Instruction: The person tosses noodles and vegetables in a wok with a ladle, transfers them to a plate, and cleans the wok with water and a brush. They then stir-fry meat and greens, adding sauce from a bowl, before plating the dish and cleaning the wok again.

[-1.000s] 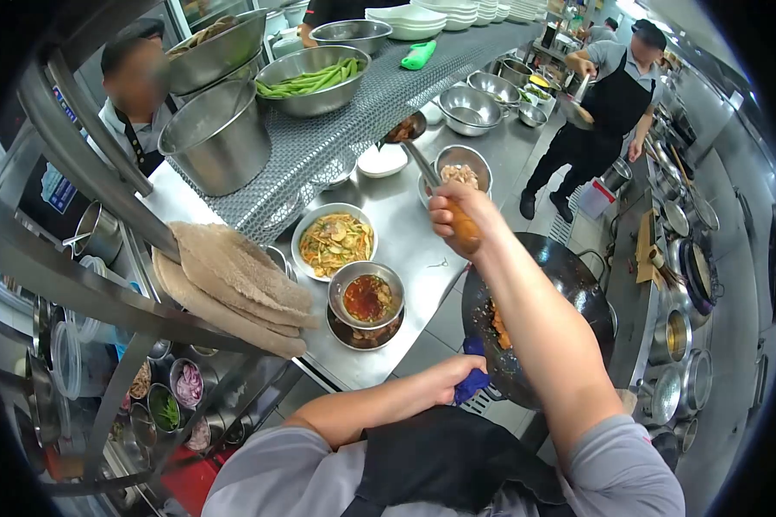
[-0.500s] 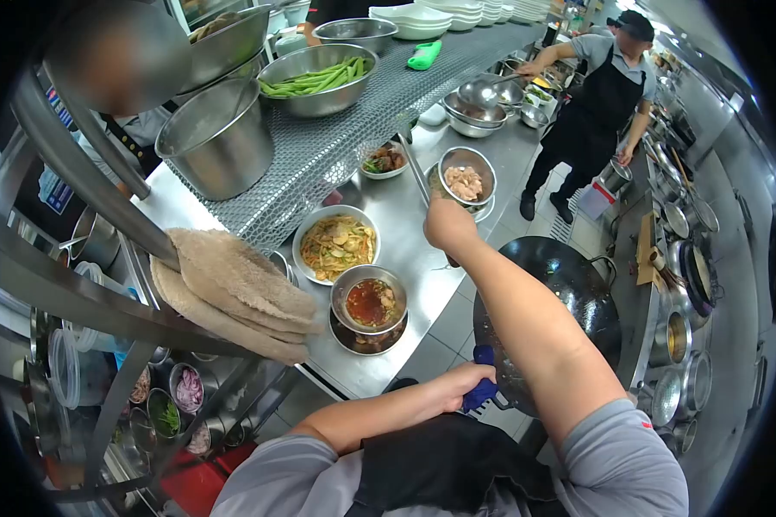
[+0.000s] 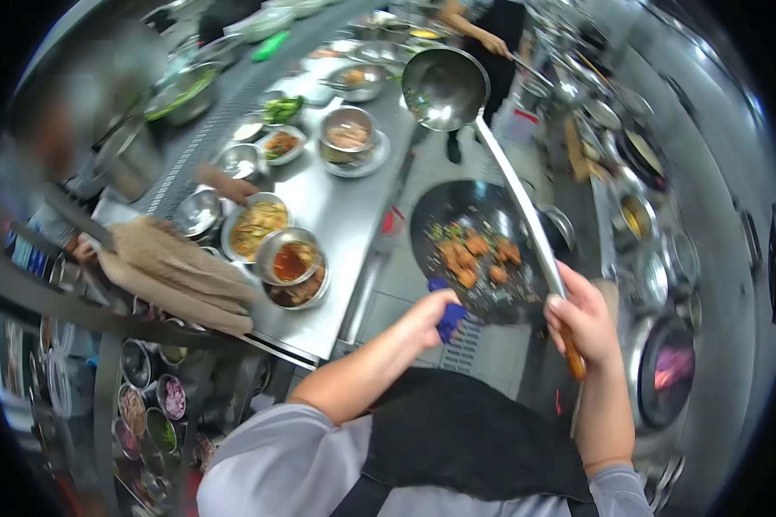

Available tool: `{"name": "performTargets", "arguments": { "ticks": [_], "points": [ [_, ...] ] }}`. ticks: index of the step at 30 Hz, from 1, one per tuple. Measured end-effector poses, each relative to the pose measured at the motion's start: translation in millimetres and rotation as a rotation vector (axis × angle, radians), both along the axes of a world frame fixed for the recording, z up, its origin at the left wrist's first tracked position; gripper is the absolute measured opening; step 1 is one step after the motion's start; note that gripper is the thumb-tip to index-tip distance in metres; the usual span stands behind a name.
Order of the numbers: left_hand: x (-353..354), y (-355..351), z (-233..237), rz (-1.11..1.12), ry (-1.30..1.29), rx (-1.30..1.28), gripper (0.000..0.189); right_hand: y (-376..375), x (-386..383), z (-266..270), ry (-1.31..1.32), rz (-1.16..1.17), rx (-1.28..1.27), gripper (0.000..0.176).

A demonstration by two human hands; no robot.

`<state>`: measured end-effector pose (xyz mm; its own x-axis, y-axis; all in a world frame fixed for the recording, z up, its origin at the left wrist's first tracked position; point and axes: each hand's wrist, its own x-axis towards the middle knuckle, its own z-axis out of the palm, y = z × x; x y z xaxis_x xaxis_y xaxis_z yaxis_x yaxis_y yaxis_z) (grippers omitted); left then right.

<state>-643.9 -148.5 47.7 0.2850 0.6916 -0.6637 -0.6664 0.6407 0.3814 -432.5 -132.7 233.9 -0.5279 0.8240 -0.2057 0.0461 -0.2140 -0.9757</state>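
Observation:
My left hand [image 3: 429, 317] is closed round a blue cloth [image 3: 451, 322] at the near edge of a black wok [image 3: 428, 207]. Browned chunks of food [image 3: 470, 256] and chopped green bits lie in the wok. On the right, my right hand [image 3: 588, 314] grips the wooden end of a long-handled steel ladle [image 3: 447, 86]. Its bowl is raised beyond the wok, with small bits of food clinging inside.
The steel counter [image 3: 306, 202] holds a bowl of pale meat [image 3: 347, 136], a dish of yellow food [image 3: 259, 226] and a bowl of red sauce [image 3: 291, 261]. Another person's hand [image 3: 228, 185] is near the yellow dish. A co-worker [image 3: 491, 43] stands ahead.
My right hand has come back from over the counter, and the ladle is now raised. Food chunks now show in the wok. Another person's hand has appeared by the yellow dish. The view has shifted.

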Motion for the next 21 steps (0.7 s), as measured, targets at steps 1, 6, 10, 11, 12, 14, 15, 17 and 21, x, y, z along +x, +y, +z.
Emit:
{"name": "performTargets", "arguments": {
  "ticks": [1,6,10,11,12,14,15,17,21],
  "points": [
    [8.5,-1.8,3.1,-0.005,-0.019,-0.020,0.013,-28.2,37.7,-7.9,-0.078,-0.086,0.025,0.057],
    [53.9,5.3,24.9,0.081,-0.264,-0.176,0.013,-133.5,154.8,-148.8,-0.736,-0.262,0.598,0.061],
    [107.0,44.7,-31.4,0.111,-0.130,-0.037,0.014,-128.1,150.8,-164.4,-1.009,-0.303,0.492,0.058],
    [112.7,52.6,-23.8,0.133,-0.041,-0.018,0.014,-133.2,152.0,-155.4,-0.964,-0.336,0.544,0.059],
    [108.9,40.5,-21.8,0.115,-0.136,-0.080,0.012,-148.7,156.3,-147.1,-0.931,-0.351,0.574,0.061],
    [102.0,16.6,-4.1,0.063,-0.203,0.022,0.011,-166.6,165.3,-164.3,-0.888,-0.394,0.559,0.063],
    [102.6,27.8,-7.7,0.130,-0.173,-0.096,0.011,-153.8,164.8,-174.5,-0.973,-0.357,0.490,0.062],
    [107.5,50.9,-13.0,0.112,-0.125,-0.087,0.013,-140.6,163.1,-180.4,-1.050,-0.313,0.434,0.062],
    [99.3,65.8,23.8,0.092,0.002,0.117,0.014,-98.8,150.4,-146.6,-0.742,-0.493,0.378,0.058]
  ]
}}
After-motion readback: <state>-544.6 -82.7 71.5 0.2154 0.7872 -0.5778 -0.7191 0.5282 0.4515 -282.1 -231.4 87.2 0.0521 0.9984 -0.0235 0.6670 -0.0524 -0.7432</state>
